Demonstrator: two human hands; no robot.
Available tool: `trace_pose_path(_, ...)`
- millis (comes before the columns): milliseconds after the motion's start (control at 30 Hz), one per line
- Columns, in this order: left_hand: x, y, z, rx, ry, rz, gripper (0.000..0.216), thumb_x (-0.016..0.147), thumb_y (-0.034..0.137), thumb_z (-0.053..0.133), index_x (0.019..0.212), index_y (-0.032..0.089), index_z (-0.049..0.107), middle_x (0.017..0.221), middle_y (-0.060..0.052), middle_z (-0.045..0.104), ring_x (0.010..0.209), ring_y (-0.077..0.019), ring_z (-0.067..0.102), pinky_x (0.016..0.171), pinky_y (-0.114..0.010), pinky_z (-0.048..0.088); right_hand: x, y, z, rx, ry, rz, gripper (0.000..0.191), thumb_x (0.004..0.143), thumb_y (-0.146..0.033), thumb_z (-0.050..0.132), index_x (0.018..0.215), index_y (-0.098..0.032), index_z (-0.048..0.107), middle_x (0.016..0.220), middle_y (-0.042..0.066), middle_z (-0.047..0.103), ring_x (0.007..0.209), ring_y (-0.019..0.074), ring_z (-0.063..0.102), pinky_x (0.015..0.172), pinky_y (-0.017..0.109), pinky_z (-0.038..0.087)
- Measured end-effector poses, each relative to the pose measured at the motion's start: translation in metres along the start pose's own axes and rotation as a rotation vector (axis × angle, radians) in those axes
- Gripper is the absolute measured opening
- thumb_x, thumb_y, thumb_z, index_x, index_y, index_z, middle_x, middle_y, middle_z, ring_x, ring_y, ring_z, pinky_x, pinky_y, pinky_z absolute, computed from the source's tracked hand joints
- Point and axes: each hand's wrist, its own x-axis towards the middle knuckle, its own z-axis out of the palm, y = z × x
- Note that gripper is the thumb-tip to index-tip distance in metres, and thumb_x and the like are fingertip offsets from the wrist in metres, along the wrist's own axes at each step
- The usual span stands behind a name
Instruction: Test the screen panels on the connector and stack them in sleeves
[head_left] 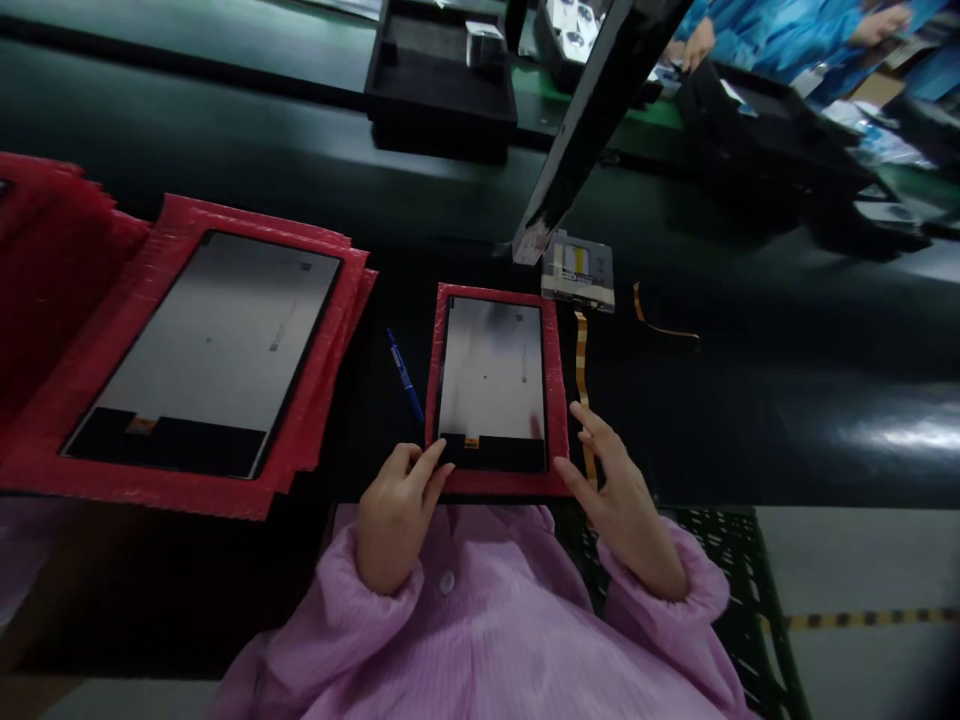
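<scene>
In front of me a display panel (pixel 491 370), silvery with a black lower strip and a small orange connector, lies on a red padded sheet (pixel 556 390). My left hand (pixel 397 510) rests at the panel's lower left corner, its fingers stretched out. By the lower right edge of the sheet is my right hand (pixel 619 495), fingers spread and holding nothing. An orange flex cable (pixel 581 350) runs from a small grey test board (pixel 577 272) down beside the right fingers; its lower end is partly hidden behind them.
To the left, a second panel (pixel 214 345) tops a stack of red sheets (pixel 300 440). A blue pen (pixel 405 375) lies between. A metal post (pixel 592 120) rises behind the board. A black tray (pixel 442 90) stands farther back. Co-workers in blue sleeves (pixel 787 35) are across the bench.
</scene>
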Motion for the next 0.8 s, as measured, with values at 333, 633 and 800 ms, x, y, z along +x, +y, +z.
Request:
trace_pose_path(333,0.065,-0.012,-0.009,0.149,-0.096,-0.398,0.042,0.095,0.05,0.046,0.114,0.014,0.054,0.089,-0.007,0.067,0.075,-0.0225,0.067,0.058,-0.029,0.043,-0.005,-0.008,-0.011,-0.088,-0.018,-0.2,0.031,0.098,-0.032,0.052,0.128,-0.028,0.058,0.107,0.003,0.07,0.091,0.0146,0.07,0.081,0.024,0.059)
trace_pose_path(633,0.078,-0.021,-0.016,0.006,-0.138,-0.428,0.022,0.096,0.028,0.043,0.102,0.014,0.059,0.099,-0.01,0.07,0.091,-0.0234,0.069,0.076,-0.032,0.05,-0.004,-0.017,0.013,0.056,-0.128,-0.306,0.027,0.096,-0.032,0.055,0.122,-0.028,0.063,0.107,0.004,0.072,0.091,0.0155,0.072,0.078,0.021,0.059)
trace_pose_path(800,0.042,0.003,-0.028,-0.33,-0.257,-0.123,0.02,0.097,0.036,0.05,0.106,0.022,0.062,0.099,0.002,0.072,0.088,-0.009,0.068,0.078,-0.016,0.05,-0.006,-0.003,0.031,0.26,-0.184,-0.204,0.043,0.095,-0.046,0.053,0.133,-0.025,0.057,0.094,0.005,0.074,0.081,0.0176,0.073,0.07,0.023,0.06)
